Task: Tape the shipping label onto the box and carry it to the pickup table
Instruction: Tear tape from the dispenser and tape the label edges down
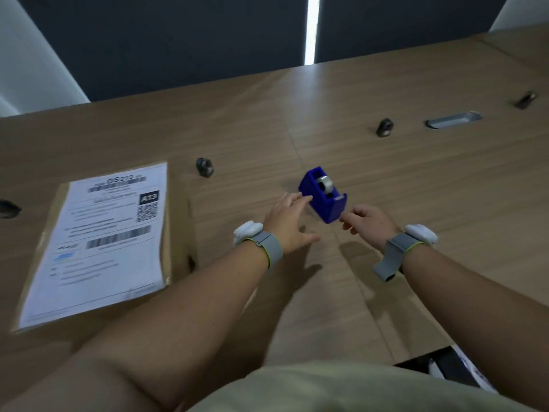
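A flat brown cardboard box (179, 221) lies on the left of the wooden table, and a white shipping label (98, 245) with barcodes rests on its top. A blue tape dispenser (322, 194) with a grey roll stands in the middle of the table. My left hand (286, 224) is open, fingers spread, its fingertips just left of the dispenser's side. My right hand (367, 223) is curled at the dispenser's front cutter end, thumb and forefinger pinched close together; whether tape is between them I cannot tell.
The wooden table (386, 179) carries several small dark knobs (204, 167) (385, 127) and a metal cable slot (453, 119) at the far right. A dark partition stands behind the table. The table's near edge runs at lower right.
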{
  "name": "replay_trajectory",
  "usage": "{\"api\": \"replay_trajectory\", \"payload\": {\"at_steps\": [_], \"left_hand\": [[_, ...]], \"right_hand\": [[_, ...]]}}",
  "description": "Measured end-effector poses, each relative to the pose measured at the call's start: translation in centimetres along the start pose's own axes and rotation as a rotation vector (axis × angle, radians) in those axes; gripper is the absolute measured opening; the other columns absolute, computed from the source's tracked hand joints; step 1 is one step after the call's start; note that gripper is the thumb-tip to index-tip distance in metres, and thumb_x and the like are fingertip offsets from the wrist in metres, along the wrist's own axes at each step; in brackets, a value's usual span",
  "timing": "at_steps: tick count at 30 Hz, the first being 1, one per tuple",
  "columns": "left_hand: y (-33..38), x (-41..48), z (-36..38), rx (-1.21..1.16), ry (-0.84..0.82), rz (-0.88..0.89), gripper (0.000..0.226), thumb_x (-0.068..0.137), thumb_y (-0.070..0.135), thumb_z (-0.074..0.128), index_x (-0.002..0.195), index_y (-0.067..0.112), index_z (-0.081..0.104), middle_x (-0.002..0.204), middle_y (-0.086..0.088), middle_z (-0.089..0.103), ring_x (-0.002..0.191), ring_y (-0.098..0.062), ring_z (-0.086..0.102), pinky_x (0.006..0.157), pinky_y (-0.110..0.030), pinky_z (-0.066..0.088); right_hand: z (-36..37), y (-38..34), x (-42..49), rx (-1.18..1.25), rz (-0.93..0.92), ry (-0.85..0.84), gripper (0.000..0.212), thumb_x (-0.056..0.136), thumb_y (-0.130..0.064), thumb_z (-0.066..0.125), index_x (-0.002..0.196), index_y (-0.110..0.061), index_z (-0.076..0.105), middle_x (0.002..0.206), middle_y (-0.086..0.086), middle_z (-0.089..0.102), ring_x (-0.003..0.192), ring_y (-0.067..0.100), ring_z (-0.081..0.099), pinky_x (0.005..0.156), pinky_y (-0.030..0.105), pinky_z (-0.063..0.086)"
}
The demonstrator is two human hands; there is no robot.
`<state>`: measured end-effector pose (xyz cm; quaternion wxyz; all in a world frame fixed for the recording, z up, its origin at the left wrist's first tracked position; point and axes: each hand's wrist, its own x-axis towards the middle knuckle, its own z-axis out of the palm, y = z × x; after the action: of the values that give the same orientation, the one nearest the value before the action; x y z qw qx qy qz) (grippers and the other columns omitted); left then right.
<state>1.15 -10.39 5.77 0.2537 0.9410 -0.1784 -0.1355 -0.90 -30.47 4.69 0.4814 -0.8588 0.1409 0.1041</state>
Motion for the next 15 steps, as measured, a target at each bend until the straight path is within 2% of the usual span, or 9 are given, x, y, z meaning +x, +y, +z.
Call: {"api": "replay_trajectory", "payload": {"at_steps": [3,6,8,10,12,15], "left_hand": [[1.3,3.6,1.5,0.001,-0.045,-0.063,0.107,0.071,0.047,0.079,0.153,0.027,0.013,0.161,0.0,0.011,0.15,-0.027,0.001,0.12,-0.044,0.017],[1.9,6.5,2.3,-0.005,-0.05,-0.11,0.114,0.069,0.045,0.081,0.154,0.025,0.008,0.163,-0.001,0.003,0.15,-0.029,-0.004,0.119,-0.042,0.013],[2.1,8.6,2.7,0.009,-0.045,-0.145,0.116,0.068,0.044,0.082,0.154,0.025,0.006,0.163,-0.001,0.0,0.15,-0.03,-0.004,0.119,-0.042,0.013],[1.9,9.7,2.8,0.028,-0.027,-0.156,0.119,0.066,0.044,0.083,0.154,0.025,0.006,0.162,-0.002,-0.002,0.149,-0.03,-0.002,0.119,-0.042,0.015],[1.7,10.8,2.9,0.054,-0.009,-0.158,0.123,0.062,0.045,0.084,0.154,0.026,0.004,0.162,-0.002,-0.006,0.149,-0.031,-0.001,0.119,-0.042,0.017],[1.3,12.5,3.3,0.065,0.006,-0.181,0.132,0.057,0.05,0.085,0.154,0.029,-0.002,0.162,-0.001,-0.013,0.149,-0.032,-0.006,0.119,-0.047,0.017]], "right_hand": [[-1.8,1.1,2.5,-0.031,0.066,-0.03,0.023,0.089,-0.032,0.057,0.089,-0.013,0.068,0.086,0.001,0.069,0.073,0.014,0.058,0.061,0.025,0.043],[-2.6,1.6,5.0,-0.062,0.095,-0.013,0.025,0.085,-0.035,0.058,0.088,-0.013,0.067,0.095,0.011,0.071,0.083,0.023,0.063,0.073,0.035,0.049],[-3.1,1.7,7.1,-0.06,0.106,0.003,0.023,0.085,-0.036,0.058,0.092,-0.016,0.066,0.097,0.008,0.068,0.095,0.028,0.064,0.082,0.039,0.05],[-3.2,1.2,8.0,-0.037,0.089,0.004,0.019,0.087,-0.034,0.057,0.098,-0.021,0.065,0.101,0.002,0.066,0.099,0.025,0.062,0.082,0.036,0.048],[-3.3,0.5,9.0,-0.039,0.071,-0.025,0.025,0.088,-0.032,0.056,0.109,-0.021,0.065,0.109,0.001,0.064,0.097,0.02,0.058,0.079,0.03,0.044],[-3.3,0.0,10.8,-0.063,0.057,-0.117,0.03,0.091,-0.033,0.053,0.116,-0.02,0.064,0.113,0.001,0.063,0.097,0.017,0.054,0.085,0.032,0.043]]}}
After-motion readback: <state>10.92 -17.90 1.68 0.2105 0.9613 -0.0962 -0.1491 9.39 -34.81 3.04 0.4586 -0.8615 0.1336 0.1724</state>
